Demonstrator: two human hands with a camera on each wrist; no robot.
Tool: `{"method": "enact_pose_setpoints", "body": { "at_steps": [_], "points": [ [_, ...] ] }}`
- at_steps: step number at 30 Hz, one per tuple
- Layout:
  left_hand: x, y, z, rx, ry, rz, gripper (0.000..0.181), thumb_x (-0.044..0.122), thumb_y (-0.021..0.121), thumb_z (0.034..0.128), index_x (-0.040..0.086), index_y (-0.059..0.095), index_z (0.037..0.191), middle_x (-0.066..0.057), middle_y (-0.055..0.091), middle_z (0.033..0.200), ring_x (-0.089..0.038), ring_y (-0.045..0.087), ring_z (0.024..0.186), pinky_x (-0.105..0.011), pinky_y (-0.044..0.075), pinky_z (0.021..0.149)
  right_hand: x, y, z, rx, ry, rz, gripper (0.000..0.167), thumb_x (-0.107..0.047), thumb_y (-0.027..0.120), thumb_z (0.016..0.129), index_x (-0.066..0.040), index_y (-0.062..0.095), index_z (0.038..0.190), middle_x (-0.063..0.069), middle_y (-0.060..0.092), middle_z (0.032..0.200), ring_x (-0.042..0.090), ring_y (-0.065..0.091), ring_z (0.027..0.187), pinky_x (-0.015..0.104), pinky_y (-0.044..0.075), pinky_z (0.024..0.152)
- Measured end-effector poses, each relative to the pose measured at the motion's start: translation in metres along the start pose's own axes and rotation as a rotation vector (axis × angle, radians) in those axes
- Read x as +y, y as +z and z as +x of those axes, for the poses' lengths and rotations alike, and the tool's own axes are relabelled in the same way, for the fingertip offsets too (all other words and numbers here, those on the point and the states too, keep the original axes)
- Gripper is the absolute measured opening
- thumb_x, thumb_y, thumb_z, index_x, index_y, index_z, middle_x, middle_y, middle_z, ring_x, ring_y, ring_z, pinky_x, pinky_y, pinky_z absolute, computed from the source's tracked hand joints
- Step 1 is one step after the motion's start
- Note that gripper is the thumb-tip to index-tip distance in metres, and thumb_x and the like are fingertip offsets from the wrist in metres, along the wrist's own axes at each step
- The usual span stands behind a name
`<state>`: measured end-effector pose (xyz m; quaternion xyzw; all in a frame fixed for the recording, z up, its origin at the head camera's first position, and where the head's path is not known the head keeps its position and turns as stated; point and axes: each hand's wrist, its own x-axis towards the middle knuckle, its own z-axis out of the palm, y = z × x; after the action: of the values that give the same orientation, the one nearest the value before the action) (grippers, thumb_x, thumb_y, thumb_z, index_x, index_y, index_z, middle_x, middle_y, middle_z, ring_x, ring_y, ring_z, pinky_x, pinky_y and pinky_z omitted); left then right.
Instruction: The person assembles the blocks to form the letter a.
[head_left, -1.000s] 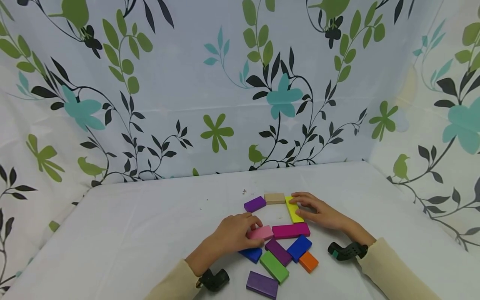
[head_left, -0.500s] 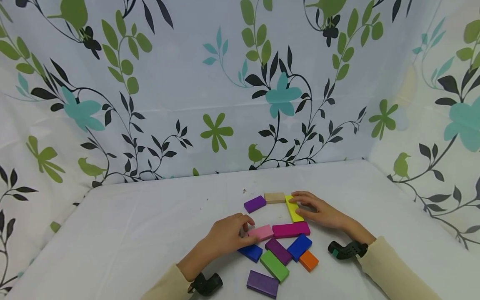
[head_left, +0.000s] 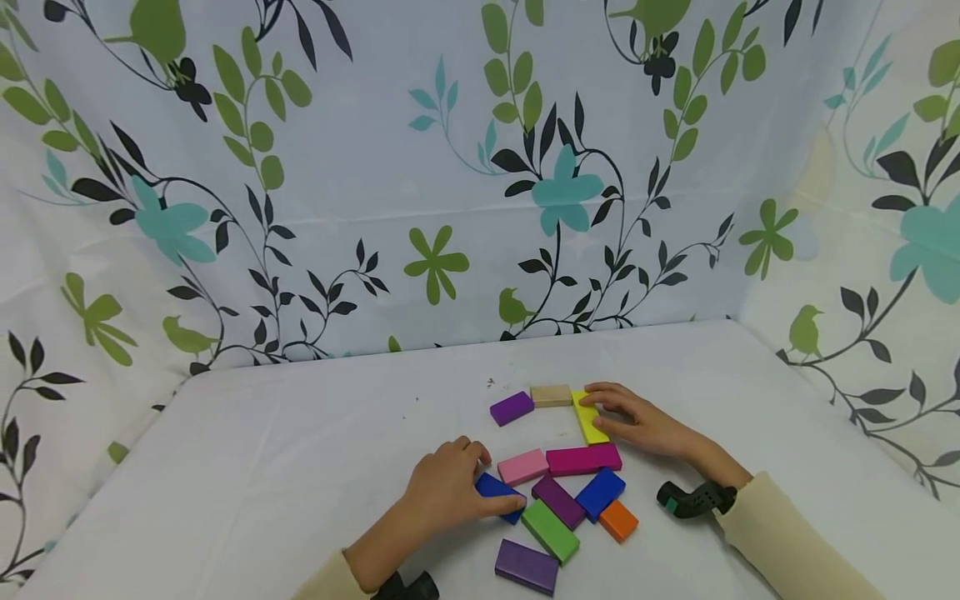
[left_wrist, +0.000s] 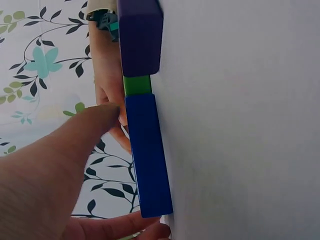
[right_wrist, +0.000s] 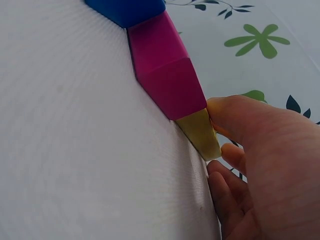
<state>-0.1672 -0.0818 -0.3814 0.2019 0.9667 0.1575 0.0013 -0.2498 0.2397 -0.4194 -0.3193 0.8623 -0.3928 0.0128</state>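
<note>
- Nearest me on the head feed lies a glossy dark purple rectangular block (head_left: 527, 567), beside the near end of a bright green rectangular block (head_left: 551, 531).
- The person's left hand (head_left: 444, 485), in a cream sleeve (head_left: 330, 579), pinches a deep blue rectangular block (head_left: 497, 484) lengthwise: thumb at the near end, fingers at the far end. My left wrist feed shows this block flat on the cloth; I can't tell how firm the hold is.
- A small orange block (head_left: 618, 522) sits against a second blue block (head_left: 601, 493), with a plum rectangular block (head_left: 558, 502) slanting between that and the green one.
- Farther out I have a pale pink block (head_left: 523, 467) almost end to end with a long magenta block (head_left: 584, 459).
- The right hand (head_left: 637, 422) pinches a bright yellow rectangular block (head_left: 588, 423), thumb near the magenta one, fingers at the far end.
- Beyond, a violet block (head_left: 512, 408) angles towards a plain tan, wood-looking block (head_left: 551, 396), which meets the yellow one's far end.
- Under everything I see a white tablecloth (head_left: 300, 467); behind it hangs a white curtain (head_left: 360, 158) printed with leaves, flowers and birds.
</note>
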Motion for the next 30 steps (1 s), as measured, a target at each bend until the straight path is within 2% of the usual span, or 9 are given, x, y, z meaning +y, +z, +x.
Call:
{"method": "enact_pose_setpoints", "body": {
  "at_steps": [6,13,23,30],
  "points": [
    [-0.002,0.003,-0.003,0.009,-0.002,0.011,0.066,0.070,0.070,0.0710,0.010,0.065,0.099,-0.003,0.059,0.095,-0.018,0.054,0.084,-0.040,0.052,0.073,0.000,0.000,-0.001,0.001,0.006,0.010,0.035,-0.017,0.057,0.099,-0.007,0.057,0.132,0.021,0.038,0.147,0.042,0.043,0.130,0.055,0.037,0.102],
    [-0.005,0.001,-0.008,-0.001,-0.019,0.016,0.063,0.069,0.072,0.0707,0.012,0.065,0.095,0.000,0.057,0.089,-0.016,0.053,0.081,-0.039,0.052,0.073,0.000,0.001,0.000,-0.010,0.014,0.019,0.035,-0.019,0.057,0.099,-0.009,0.057,0.133,0.020,0.038,0.148,0.041,0.042,0.132,0.055,0.037,0.103],
    [-0.004,-0.002,-0.016,0.005,0.009,-0.057,0.059,0.060,0.075,0.0729,0.011,0.065,0.103,0.003,0.055,0.089,-0.012,0.051,0.078,-0.035,0.050,0.070,0.001,0.001,0.000,-0.008,0.010,0.012,0.035,-0.019,0.057,0.099,-0.008,0.057,0.133,0.020,0.038,0.147,0.042,0.043,0.131,0.055,0.037,0.103],
    [-0.006,-0.004,-0.023,0.017,0.053,-0.054,0.057,0.056,0.077,0.0742,0.011,0.067,0.108,0.005,0.055,0.089,-0.010,0.051,0.079,-0.031,0.049,0.070,0.002,0.000,0.000,-0.005,0.005,0.015,0.035,-0.018,0.057,0.099,-0.008,0.057,0.132,0.021,0.038,0.147,0.043,0.043,0.130,0.055,0.037,0.102]
  ]
}}
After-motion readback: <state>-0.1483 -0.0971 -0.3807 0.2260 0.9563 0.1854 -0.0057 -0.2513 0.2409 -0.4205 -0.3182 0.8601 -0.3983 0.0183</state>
